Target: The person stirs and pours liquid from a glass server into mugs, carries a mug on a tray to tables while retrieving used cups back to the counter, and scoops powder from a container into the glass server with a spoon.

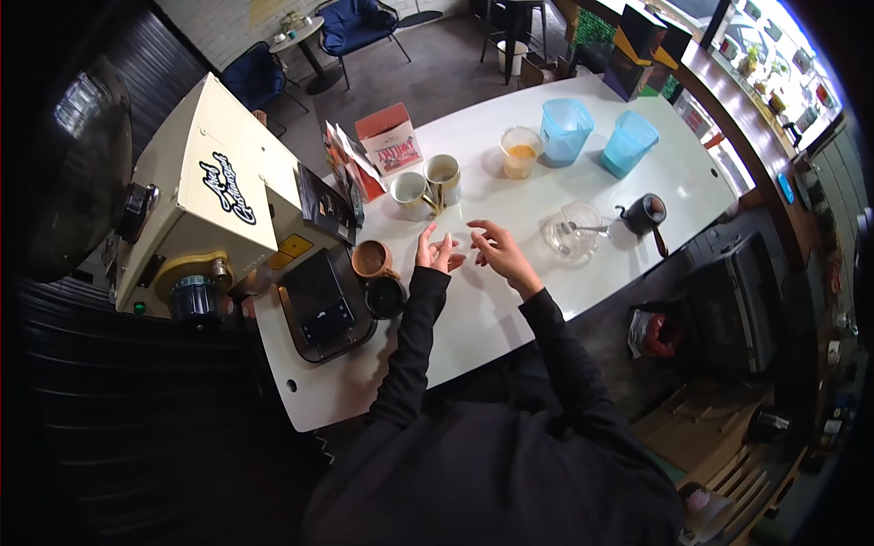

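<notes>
My left hand [439, 250] and my right hand [500, 253] hover close together over the white table, fingers bent and apart, with nothing in them that I can see. Just beyond them stand two pale mugs, a nearer one [410, 193] and a farther one [443, 173], their handles toward my hands. Left of my left hand are a brown cup [370, 260] and a black cup [386, 298]. To the right of my right hand, a clear dish [566, 238] has a spoon [587, 227] in it. Past it is a small dark pot [646, 212] with a wooden handle.
A cream coffee machine [218, 173] looms at left, beside a black device with a screen [317, 296]. Farther back stand a red-and-white box [391, 138], a clear cup of amber liquid [521, 156], a blue container [566, 127] and another blue container [630, 144].
</notes>
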A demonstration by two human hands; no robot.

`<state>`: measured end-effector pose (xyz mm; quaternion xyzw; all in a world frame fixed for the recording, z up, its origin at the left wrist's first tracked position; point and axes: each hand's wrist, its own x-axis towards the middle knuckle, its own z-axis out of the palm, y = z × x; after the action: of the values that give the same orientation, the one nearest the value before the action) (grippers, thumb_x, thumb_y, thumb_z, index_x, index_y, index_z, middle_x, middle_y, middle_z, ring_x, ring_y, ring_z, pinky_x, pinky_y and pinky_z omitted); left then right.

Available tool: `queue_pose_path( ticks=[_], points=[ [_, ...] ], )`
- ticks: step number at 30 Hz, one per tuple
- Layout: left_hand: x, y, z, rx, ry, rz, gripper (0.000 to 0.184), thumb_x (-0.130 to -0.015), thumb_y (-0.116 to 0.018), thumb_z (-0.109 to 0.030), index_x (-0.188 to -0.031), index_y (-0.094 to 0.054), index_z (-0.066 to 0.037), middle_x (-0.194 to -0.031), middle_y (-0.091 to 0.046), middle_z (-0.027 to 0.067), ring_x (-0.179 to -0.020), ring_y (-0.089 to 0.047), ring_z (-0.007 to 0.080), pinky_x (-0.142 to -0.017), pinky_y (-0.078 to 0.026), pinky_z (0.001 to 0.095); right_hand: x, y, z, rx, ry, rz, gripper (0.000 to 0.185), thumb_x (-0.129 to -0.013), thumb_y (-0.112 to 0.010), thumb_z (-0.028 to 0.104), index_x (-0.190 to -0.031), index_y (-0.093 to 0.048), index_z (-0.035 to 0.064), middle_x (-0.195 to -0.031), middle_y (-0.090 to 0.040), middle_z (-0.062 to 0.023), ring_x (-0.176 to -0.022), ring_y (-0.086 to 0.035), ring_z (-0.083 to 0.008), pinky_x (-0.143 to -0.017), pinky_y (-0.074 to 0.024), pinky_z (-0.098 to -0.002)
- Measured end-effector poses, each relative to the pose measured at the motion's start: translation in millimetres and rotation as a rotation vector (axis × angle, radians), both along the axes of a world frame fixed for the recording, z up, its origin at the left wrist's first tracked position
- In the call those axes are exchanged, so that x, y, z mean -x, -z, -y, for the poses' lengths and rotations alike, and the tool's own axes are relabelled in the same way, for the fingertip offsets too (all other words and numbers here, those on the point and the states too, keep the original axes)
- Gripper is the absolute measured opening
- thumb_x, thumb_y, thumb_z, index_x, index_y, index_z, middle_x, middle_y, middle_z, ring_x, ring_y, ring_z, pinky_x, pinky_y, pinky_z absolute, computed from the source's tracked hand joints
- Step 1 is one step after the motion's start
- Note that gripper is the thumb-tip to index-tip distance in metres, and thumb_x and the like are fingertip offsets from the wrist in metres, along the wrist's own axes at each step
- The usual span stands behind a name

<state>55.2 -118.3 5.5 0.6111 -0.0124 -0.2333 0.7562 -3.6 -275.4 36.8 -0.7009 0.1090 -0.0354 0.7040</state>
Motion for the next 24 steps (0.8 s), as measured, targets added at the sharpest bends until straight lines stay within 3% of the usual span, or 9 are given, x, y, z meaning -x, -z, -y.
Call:
queue_pose_path(
  ticks=[3,5,9,12,14,15,17,24],
  points=[
    [-12.5,2.5,26.2,0.018,-0.188,0.016,0.065,-0.095,-0.062,-0.026,-0.146,-0.022,-0.017,-0.104,-0.062,0.0144,-0.068,-0.067,0.0188,-0.06,-0.057,0.0318,-37.2,2.2,5.7,0.011,-0.076,-0.003,0.037,-0.099,-0.053,0.023,-0.131,-0.054,0.0054,-0.083,-0.062,-0.0073,-0.061,-0.057,-0.0092,-0.055,-0.0475,-0.0244],
    [-20.6,11.7,36.7,0.074,-0.254,-0.035,0.064,-0.096,-0.06,-0.026,-0.146,-0.02,-0.017,-0.108,-0.059,0.018,-0.068,-0.067,0.0222,-0.06,-0.057,0.0328,-59.3,5.8,7.3,0.064,-0.129,-0.045,0.04,-0.097,-0.055,0.021,-0.133,-0.053,0.004,-0.086,-0.065,-0.0131,-0.062,-0.059,-0.0133,-0.055,-0.0483,-0.028],
    [-41.3,33.7,43.2,0.073,-0.284,-0.059,0.057,-0.097,-0.058,-0.027,-0.143,-0.026,-0.016,-0.093,-0.062,0.0133,-0.059,-0.064,0.0189,-0.054,-0.056,0.0315,-85.1,19.4,9.3,-0.025,-0.201,-0.053,0.039,-0.098,-0.053,0.02,-0.134,-0.052,0.0055,-0.086,-0.065,-0.013,-0.065,-0.058,-0.0129,-0.055,-0.0465,-0.0278],
    [-51.1,30.3,43.8,0.042,-0.338,-0.052,0.047,-0.097,-0.058,-0.029,-0.136,-0.039,-0.013,-0.087,-0.063,0.0099,-0.054,-0.06,0.0149,-0.049,-0.052,0.0284,-94.0,16.0,13.4,-0.069,-0.244,-0.083,0.036,-0.097,-0.054,0.019,-0.129,-0.058,0.0049,-0.082,-0.065,-0.0114,-0.065,-0.058,-0.0126,-0.055,-0.0454,-0.0274],
    [-51.3,23.8,42.2,-0.139,-0.314,0.047,0.039,-0.096,-0.059,-0.032,-0.126,-0.049,-0.009,-0.085,-0.064,0.008,-0.056,-0.062,0.0144,-0.052,-0.052,0.0281,-95.2,9.4,15.3,0.031,-0.242,-0.006,0.03,-0.094,-0.058,0.019,-0.119,-0.064,0.002,-0.076,-0.065,-0.0096,-0.063,-0.057,-0.0127,-0.055,-0.0446,-0.0281],
    [-49.1,19.2,43.4,-0.14,-0.334,0.042,0.039,-0.096,-0.059,-0.032,-0.126,-0.049,-0.009,-0.085,-0.064,0.008,-0.056,-0.062,0.0144,-0.052,-0.052,0.0281,-98.6,15.4,14.9,0.03,-0.262,-0.009,0.03,-0.094,-0.058,0.019,-0.119,-0.064,0.002,-0.076,-0.065,-0.0096,-0.063,-0.057,-0.0127,-0.055,-0.0446,-0.0281],
    [-41.2,9.3,44.4,-0.21,-0.36,0.109,0.035,-0.097,-0.057,-0.035,-0.117,-0.055,-0.007,-0.084,-0.064,0.0069,-0.056,-0.061,0.0123,-0.051,-0.05,0.0267,-105.9,35.5,12.4,0.137,-0.162,0.171,0.023,-0.09,-0.064,0.019,-0.102,-0.067,-0.001,-0.07,-0.063,-0.0085,-0.06,-0.055,-0.0127,-0.054,-0.0432,-0.0308],
    [-5.1,-5.4,37.8,-0.36,-0.361,0.117,0.032,-0.098,-0.053,-0.036,-0.107,-0.056,-0.005,-0.073,-0.06,0.004,-0.056,-0.061,0.0118,-0.052,-0.05,0.0268,-78.8,28.2,19.5,0.27,-0.09,0.092,0.02,-0.087,-0.067,0.018,-0.087,-0.061,-0.0017,-0.056,-0.055,-0.012,-0.05,-0.051,-0.0188,-0.051,-0.04,-0.0355]
  ],
)
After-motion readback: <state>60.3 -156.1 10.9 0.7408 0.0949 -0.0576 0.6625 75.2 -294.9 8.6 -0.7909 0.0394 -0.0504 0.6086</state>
